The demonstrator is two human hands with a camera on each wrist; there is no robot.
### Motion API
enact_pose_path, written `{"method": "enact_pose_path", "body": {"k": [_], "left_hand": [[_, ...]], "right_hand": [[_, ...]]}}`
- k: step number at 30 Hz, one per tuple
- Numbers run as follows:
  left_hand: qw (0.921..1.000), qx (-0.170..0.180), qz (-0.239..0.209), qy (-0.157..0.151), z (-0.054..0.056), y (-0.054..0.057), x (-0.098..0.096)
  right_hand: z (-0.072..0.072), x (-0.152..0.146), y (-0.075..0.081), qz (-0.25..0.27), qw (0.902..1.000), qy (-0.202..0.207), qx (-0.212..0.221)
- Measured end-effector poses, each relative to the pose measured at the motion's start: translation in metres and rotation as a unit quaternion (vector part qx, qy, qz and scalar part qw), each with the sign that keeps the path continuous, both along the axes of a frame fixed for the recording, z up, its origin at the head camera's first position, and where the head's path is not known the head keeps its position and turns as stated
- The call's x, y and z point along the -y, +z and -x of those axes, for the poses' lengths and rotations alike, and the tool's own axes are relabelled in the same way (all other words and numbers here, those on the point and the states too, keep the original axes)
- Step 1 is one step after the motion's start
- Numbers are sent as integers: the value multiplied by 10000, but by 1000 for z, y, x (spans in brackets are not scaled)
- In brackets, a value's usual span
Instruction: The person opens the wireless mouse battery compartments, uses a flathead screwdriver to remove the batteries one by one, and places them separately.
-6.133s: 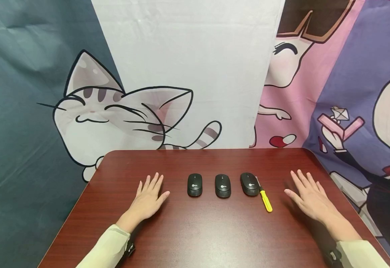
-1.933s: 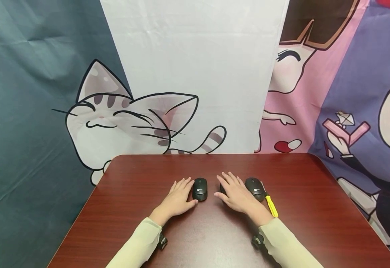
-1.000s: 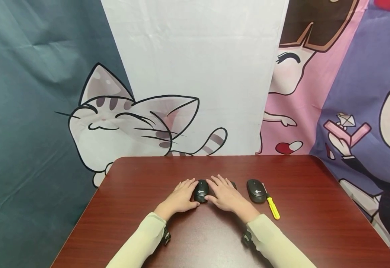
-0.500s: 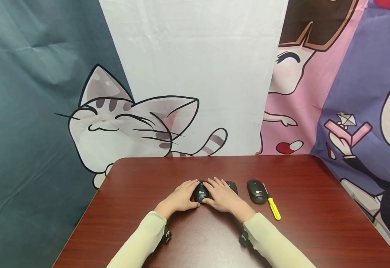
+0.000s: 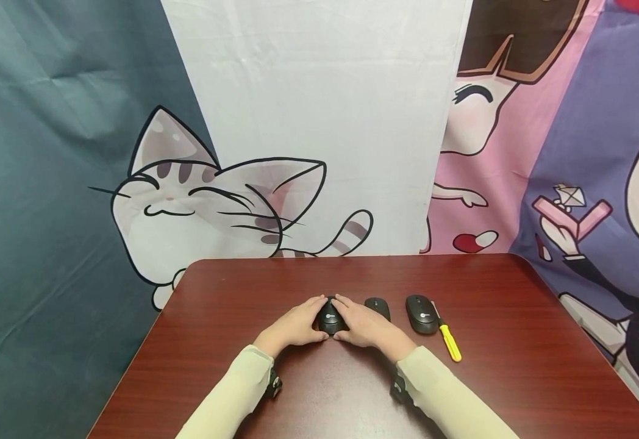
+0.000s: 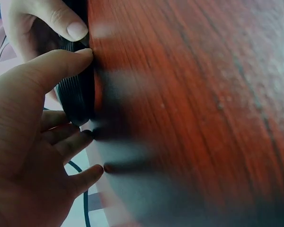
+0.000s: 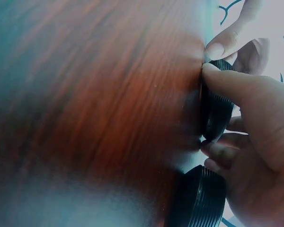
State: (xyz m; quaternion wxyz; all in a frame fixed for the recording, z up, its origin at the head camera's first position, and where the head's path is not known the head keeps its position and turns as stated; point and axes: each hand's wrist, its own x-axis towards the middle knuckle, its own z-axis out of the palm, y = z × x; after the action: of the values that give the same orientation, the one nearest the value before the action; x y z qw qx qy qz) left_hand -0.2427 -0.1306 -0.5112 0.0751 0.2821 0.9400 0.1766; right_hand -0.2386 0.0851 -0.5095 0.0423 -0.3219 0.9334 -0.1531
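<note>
A black computer mouse lies on the table between both hands, the leftmost of three in a row. My left hand grips its left side, thumb at the near end and fingers along the far part. From the right, my right hand holds the same mouse, the two thumbs almost meeting at its near end. In the left wrist view, the ribbed back of the mouse shows behind the left thumb. Beyond the right fingers sits the middle mouse, partly hidden by that hand.
A third black mouse stands further right. Beside it lies a screwdriver with a yellow handle. The reddish-brown wooden table reaches back to a cloth backdrop printed with cartoon figures.
Both hands have come in from the table's sides to the leftmost mouse. The right hand passed over the middle mouse and closed in from the right, leaving more of the middle one visible.
</note>
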Motion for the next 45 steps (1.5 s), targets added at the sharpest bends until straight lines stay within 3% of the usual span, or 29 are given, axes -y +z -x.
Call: {"method": "enact_pose_path", "body": {"k": [13,22,27,31,39,45], "left_hand": [[9992,68,-366,164,1,1,-4],[9976,-358,-498,321,-3,0,-11],[9957,-563,-653,338,-11,8,-15],[9914,-712,-979,492,-17,19,-16],[9832,-373,-1701,540,-29,37,-17],[9654,243,-2525,601,-42,42,-18]], "right_hand": [[3,-7,7,164,9995,159,-230],[4,-6,3,509,9937,261,-969],[1,-8,3,717,9921,64,-1027],[-3,-10,10,1205,9871,-155,-1047],[-16,-22,22,2219,9718,-281,-744],[-31,-29,29,2904,9562,-360,82]]}}
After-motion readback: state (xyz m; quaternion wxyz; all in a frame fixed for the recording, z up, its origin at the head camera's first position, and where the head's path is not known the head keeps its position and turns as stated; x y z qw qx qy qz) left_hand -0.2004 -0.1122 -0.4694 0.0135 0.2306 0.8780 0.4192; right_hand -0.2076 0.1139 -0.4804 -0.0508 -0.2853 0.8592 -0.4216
